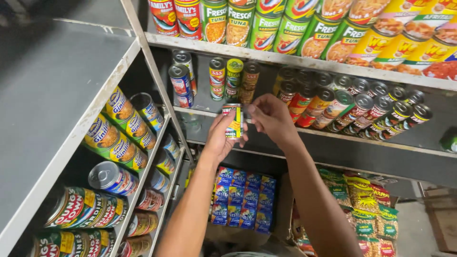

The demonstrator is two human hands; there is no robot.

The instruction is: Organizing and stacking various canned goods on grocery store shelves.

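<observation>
My left hand (220,140) grips a small yellow-and-green can (233,121), held upright in front of the middle shelf (209,112). Close beside the can's right side, my right hand (272,118) has its fingers curled and fingertips near the can's top; whether it touches the can is unclear. Just behind the can stand a few small cans (233,78) in stacked pairs on that shelf.
Rows of cans (352,102) fill the middle shelf to the right. Larger cans (285,24) line the top shelf. A side rack (119,138) on the left holds cans lying down. Below are blue packets (243,200) and bagged goods (366,209).
</observation>
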